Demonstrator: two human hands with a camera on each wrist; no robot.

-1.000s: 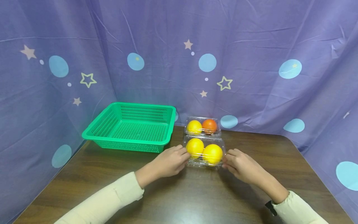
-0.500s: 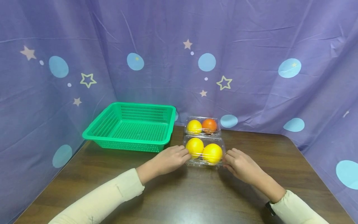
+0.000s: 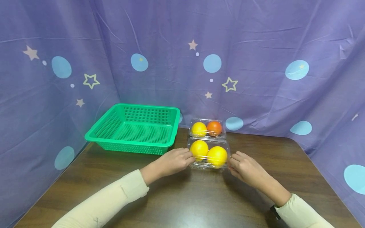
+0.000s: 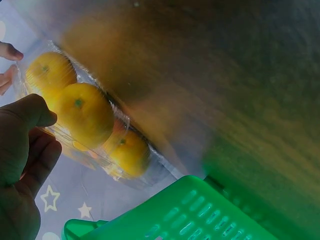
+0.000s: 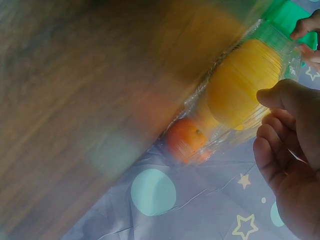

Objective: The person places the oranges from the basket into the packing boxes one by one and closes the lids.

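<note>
Near the table's middle lies a clear plastic fruit box (image 3: 211, 143) holding two round yellow fruits (image 3: 217, 156). My left hand (image 3: 175, 162) pinches its left edge; in the left wrist view the thumb (image 4: 40, 111) is beside a yellow fruit (image 4: 84, 114) under the plastic. On the opposite side my right hand (image 3: 246, 168) pinches the right edge, its thumb (image 5: 280, 95) and bent fingers at the plastic in the right wrist view. Directly behind is a second clear box (image 3: 207, 121) with one yellow fruit (image 3: 198, 129) and one orange-red fruit (image 3: 214, 128).
A green perforated plastic basket (image 3: 129, 142) with nothing in it stands at the back left, close to the boxes. The brown wooden table (image 3: 185, 202) ends at a purple curtain (image 3: 171, 25) with stars and blue dots. The curtain surrounds the back and sides.
</note>
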